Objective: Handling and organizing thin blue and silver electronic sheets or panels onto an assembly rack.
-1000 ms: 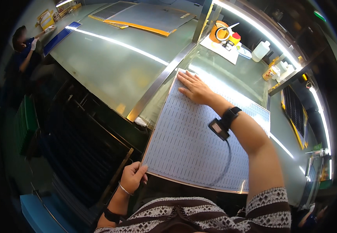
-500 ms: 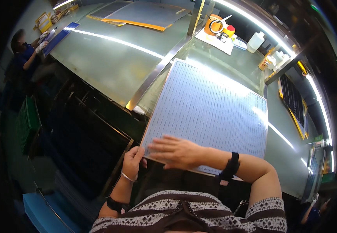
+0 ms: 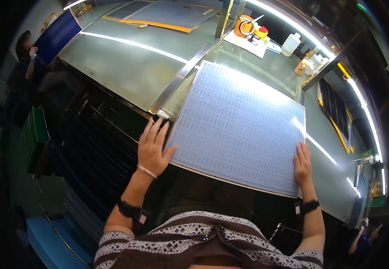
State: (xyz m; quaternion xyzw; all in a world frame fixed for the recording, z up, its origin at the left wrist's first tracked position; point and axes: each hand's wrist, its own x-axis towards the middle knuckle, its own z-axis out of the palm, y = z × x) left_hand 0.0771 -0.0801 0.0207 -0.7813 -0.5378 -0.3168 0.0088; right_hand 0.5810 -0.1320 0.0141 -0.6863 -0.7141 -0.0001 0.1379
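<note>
A large pale blue panel [image 3: 237, 130], covered in rows of small dark dashes, lies on the glass-topped table in front of me, its near edge overhanging toward my body. At its left edge is my left hand [image 3: 153, 148], fingers spread and thumb touching the panel's near-left side. My right hand [image 3: 303, 163] rests along the right edge with its fingers stretched out. Neither hand is wrapped round anything. Bright lamp glare hides part of the panel's far surface.
A metal bar [image 3: 185, 74] divides the glass table [image 3: 131, 71]. Behind stand an orange tub [image 3: 243, 26], a white bottle [image 3: 291, 44] and an orange-labelled can [image 3: 301, 67]. Yellow-edged screens lie far left and right. At far left another person lifts a dark blue sheet [image 3: 57, 38].
My right hand has left the panel's near-left corner for its right edge. My left hand has opened and slid up the left edge. The other person's blue sheet is now raised.
</note>
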